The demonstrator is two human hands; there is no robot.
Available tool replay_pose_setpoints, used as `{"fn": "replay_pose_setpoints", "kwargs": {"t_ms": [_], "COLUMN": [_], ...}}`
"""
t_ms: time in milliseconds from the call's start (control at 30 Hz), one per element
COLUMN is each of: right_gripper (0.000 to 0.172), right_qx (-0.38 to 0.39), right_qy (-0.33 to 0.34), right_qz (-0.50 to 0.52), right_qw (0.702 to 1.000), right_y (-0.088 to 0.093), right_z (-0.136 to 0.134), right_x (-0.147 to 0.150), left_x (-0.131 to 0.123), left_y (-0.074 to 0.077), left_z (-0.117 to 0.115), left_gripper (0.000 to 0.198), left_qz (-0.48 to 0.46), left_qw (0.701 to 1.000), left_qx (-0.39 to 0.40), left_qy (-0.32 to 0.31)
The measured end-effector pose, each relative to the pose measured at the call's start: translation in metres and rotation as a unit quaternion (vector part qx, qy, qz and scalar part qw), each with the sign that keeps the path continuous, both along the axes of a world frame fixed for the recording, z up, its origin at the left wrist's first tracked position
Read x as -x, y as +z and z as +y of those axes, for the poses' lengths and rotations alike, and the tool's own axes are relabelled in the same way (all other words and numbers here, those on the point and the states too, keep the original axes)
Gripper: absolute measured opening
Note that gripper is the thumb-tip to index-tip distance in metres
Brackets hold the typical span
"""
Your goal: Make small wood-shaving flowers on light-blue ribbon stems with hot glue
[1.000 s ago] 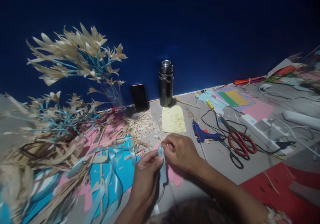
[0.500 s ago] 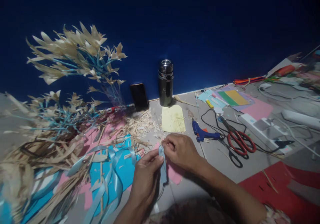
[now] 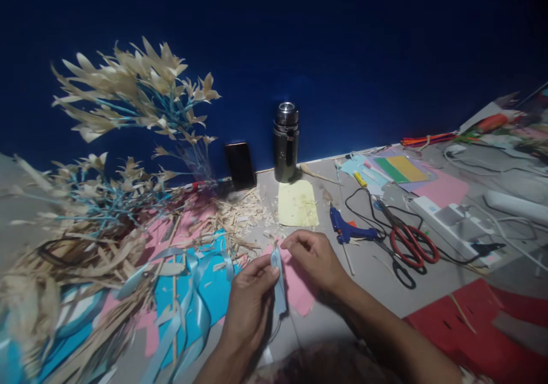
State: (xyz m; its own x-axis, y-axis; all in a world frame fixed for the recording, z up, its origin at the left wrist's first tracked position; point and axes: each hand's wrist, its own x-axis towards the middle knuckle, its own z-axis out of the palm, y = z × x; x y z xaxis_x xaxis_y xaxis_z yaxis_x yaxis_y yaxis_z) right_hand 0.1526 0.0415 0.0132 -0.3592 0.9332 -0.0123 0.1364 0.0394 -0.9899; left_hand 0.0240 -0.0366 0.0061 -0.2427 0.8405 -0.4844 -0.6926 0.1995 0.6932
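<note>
My left hand (image 3: 252, 299) pinches a short strip of light blue ribbon (image 3: 279, 286) that hangs down from my fingertips. Just to its right, my right hand (image 3: 314, 255) hovers with its fingers curled, a small gap between it and the strip; nothing shows in it. Under both hands lies a pink paper sheet (image 3: 299, 287). To the left, long loops of light blue ribbon (image 3: 188, 298) lie over turquoise paper (image 3: 214, 287).
Dried straw-leaf branches on blue stems (image 3: 137, 98) fill the left. A phone (image 3: 240, 165) and a steel flask (image 3: 285, 142) stand against the blue wall. A yellow sheet (image 3: 297, 203), blue glue gun (image 3: 349, 231), red scissors (image 3: 411, 241), power strip (image 3: 449, 221) and red paper (image 3: 479, 327) lie right.
My right hand has drawn a little away from the ribbon strip and loosened; earlier it touched the strip's top. The left hand keeps its pinch.
</note>
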Motion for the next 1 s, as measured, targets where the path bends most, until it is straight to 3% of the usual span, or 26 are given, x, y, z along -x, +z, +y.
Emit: {"fn": "replay_pose_setpoints", "kwargs": {"t_ms": [200,433,667,867,1000], "right_gripper": [0.018,0.013,0.007,0.01,0.014], "right_qx": [0.052,0.019,0.018,0.091,0.151], "right_qy": [0.022,0.007,-0.013,-0.003,0.036], "right_qz": [0.019,0.039,0.024,0.069,0.125], "right_qw": [0.998,0.999,0.999,0.993,0.98], "right_y": [-0.008,-0.007,-0.004,0.003,0.0], "right_z": [-0.001,-0.005,-0.006,-0.005,-0.003], "right_x": [0.003,0.007,0.011,0.011,0.01], "left_x": [0.001,0.0,0.0,0.003,0.004], "left_y": [-0.006,-0.003,-0.01,-0.004,-0.003], "left_z": [-0.002,-0.002,-0.004,-0.008,-0.01], "left_gripper": [0.037,0.037,0.032,0.022,0.022], "left_qz": [-0.002,0.02,0.166,0.314,0.335], "left_qw": [1.0,1.0,0.985,0.949,0.942], "left_qx": [-0.003,-0.004,-0.006,-0.027,-0.031], "left_qy": [-0.009,0.008,0.04,0.03,0.01]}}
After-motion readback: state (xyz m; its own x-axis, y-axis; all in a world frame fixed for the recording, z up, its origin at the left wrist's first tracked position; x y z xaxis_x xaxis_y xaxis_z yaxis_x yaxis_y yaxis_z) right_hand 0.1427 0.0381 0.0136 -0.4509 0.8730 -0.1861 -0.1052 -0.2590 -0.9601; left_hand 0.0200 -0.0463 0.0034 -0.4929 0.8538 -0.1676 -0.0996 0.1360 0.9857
